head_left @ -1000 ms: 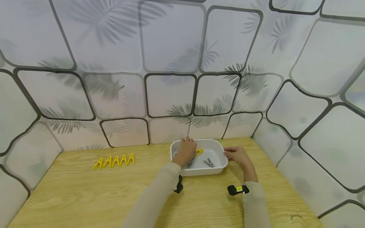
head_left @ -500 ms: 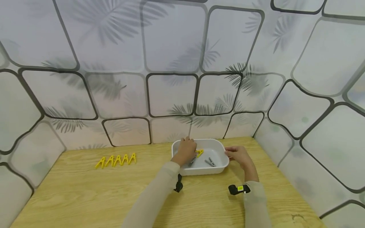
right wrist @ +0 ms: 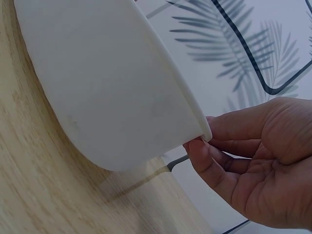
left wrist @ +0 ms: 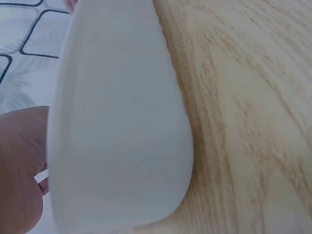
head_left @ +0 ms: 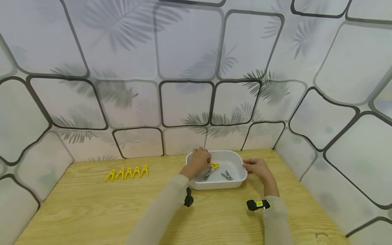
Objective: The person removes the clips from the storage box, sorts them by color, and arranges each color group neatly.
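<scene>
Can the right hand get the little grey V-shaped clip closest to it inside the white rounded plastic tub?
Probably yes, if it lets go: the right hand pinches the rim of the white tub near that grey clip, and nothing lies over it.

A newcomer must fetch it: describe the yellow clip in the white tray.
On the wooden table, near the patterned wall, stands a white tray. Inside, beside the left hand, lies the yellow clip. Its colour separates it from the tray's gray clips, its place from the yellow row outside.

L hand (head_left: 199, 161) in wht tray (head_left: 218, 185) w/ clips (head_left: 227, 176), R hand (head_left: 258, 168) holds its edge.
</scene>
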Demonstrator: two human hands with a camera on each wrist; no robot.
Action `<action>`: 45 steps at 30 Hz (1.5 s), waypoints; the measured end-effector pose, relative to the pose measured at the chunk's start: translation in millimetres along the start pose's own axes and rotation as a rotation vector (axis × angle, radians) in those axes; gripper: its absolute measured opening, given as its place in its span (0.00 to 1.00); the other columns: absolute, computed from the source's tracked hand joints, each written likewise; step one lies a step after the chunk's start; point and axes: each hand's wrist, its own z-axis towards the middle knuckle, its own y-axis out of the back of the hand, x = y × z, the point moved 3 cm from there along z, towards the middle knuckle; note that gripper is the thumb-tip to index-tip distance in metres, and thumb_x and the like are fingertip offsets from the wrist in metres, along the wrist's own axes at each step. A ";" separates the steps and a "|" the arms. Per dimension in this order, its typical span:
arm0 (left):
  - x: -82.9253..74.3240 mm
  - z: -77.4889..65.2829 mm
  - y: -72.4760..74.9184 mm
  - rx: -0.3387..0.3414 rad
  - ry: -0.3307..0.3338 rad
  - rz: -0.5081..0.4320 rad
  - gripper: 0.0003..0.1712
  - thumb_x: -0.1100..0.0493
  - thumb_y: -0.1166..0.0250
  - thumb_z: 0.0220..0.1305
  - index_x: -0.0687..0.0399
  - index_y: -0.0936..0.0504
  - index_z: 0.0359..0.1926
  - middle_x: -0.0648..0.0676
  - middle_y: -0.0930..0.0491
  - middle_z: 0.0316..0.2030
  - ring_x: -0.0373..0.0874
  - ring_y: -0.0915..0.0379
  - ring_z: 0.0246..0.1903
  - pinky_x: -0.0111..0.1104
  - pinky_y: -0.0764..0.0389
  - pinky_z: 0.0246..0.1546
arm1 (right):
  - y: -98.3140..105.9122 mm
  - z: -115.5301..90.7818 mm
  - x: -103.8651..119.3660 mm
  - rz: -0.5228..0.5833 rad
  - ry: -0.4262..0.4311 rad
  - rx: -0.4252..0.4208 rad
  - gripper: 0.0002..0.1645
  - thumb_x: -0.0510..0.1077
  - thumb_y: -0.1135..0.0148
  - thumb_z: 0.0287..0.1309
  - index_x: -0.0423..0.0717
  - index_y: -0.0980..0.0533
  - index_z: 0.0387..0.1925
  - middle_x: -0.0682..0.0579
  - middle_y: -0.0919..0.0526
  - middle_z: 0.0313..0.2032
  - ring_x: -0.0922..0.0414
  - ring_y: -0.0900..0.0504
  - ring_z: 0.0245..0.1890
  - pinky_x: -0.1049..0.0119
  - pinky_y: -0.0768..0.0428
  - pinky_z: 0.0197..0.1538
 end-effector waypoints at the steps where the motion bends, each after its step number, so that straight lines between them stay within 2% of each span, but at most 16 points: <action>1: 1.0 -1.1 1.2 0.001 -0.004 -0.006 0.05 0.56 0.26 0.58 0.48 0.14 0.28 0.48 0.17 0.32 0.45 0.29 0.37 0.40 0.30 0.45 | -0.6 0.1 -0.1 0.001 -0.002 -0.001 0.23 0.36 0.41 0.69 0.21 0.26 0.58 0.28 0.18 0.53 0.56 0.15 0.40 0.64 0.15 0.42; 6: 7.1 -6.9 7.1 -0.025 -0.020 -0.040 0.06 0.55 0.27 0.61 0.47 0.13 0.28 0.47 0.19 0.32 0.43 0.30 0.36 0.40 0.29 0.46 | -4.1 0.2 -0.7 0.012 -0.009 -0.009 0.22 0.34 0.41 0.69 0.20 0.26 0.58 0.28 0.18 0.53 0.58 0.15 0.38 0.66 0.16 0.41; 10: 12.9 -13.5 11.4 -0.061 -0.020 -0.066 0.06 0.55 0.27 0.61 0.46 0.14 0.28 0.47 0.18 0.31 0.44 0.28 0.37 0.43 0.27 0.47 | -5.8 -0.7 -0.4 0.014 -0.006 -0.011 0.22 0.34 0.42 0.69 0.20 0.26 0.58 0.28 0.18 0.53 0.58 0.15 0.39 0.67 0.16 0.40; 18: 24.8 -28.5 24.4 -0.123 0.035 -0.179 0.04 0.56 0.27 0.61 0.48 0.12 0.31 0.48 0.17 0.33 0.45 0.28 0.37 0.41 0.30 0.45 | -4.4 -1.0 -1.9 -0.005 -0.006 -0.003 0.23 0.35 0.42 0.69 0.20 0.27 0.59 0.28 0.18 0.54 0.58 0.14 0.39 0.67 0.15 0.41; 25: 36.3 -44.6 47.6 -0.315 0.039 -0.244 0.03 0.58 0.26 0.58 0.50 0.12 0.29 0.49 0.17 0.29 0.46 0.27 0.35 0.43 0.29 0.41 | -2.1 -1.2 -1.5 -0.020 0.005 0.003 0.23 0.35 0.42 0.70 0.20 0.27 0.59 0.27 0.19 0.54 0.61 0.15 0.37 0.67 0.15 0.41; 28: 43.6 -53.8 55.1 -0.377 0.054 -0.260 0.03 0.59 0.25 0.57 0.50 0.12 0.29 0.50 0.17 0.29 0.47 0.27 0.34 0.45 0.27 0.42 | -1.5 -1.0 -2.0 -0.022 0.000 0.001 0.23 0.36 0.41 0.69 0.20 0.27 0.59 0.28 0.18 0.54 0.61 0.15 0.37 0.67 0.16 0.41; 32: 55.6 -68.5 63.5 -0.430 0.098 -0.305 0.03 0.61 0.25 0.55 0.52 0.12 0.29 0.52 0.16 0.30 0.50 0.26 0.36 0.49 0.26 0.45 | -0.8 -1.3 -1.5 -0.028 -0.002 0.004 0.24 0.36 0.41 0.69 0.20 0.27 0.59 0.29 0.18 0.53 0.62 0.15 0.37 0.68 0.16 0.40; 39: 81.1 -96.3 72.8 -0.501 0.215 -0.405 0.04 0.62 0.24 0.54 0.54 0.12 0.29 0.52 0.15 0.32 0.54 0.23 0.40 0.60 0.28 0.53 | -0.7 -0.4 -1.4 -0.020 -0.002 0.009 0.23 0.36 0.41 0.69 0.21 0.27 0.59 0.29 0.18 0.54 0.63 0.16 0.36 0.68 0.16 0.41; 42: 90.0 -107.1 77.5 -0.566 0.235 -0.427 0.03 0.64 0.24 0.53 0.56 0.12 0.28 0.55 0.15 0.30 0.55 0.24 0.36 0.57 0.27 0.51 | 0.0 -0.6 -1.1 -0.026 -0.001 0.021 0.24 0.37 0.41 0.70 0.21 0.27 0.59 0.29 0.18 0.54 0.62 0.16 0.37 0.67 0.16 0.41; 45: 98.7 -118.0 80.2 -0.623 0.257 -0.445 0.03 0.65 0.25 0.53 0.58 0.12 0.27 0.57 0.15 0.30 0.56 0.24 0.36 0.56 0.28 0.50 | -0.3 -0.9 -0.7 -0.027 -0.007 0.024 0.24 0.37 0.41 0.70 0.21 0.27 0.59 0.29 0.18 0.54 0.62 0.15 0.37 0.66 0.15 0.41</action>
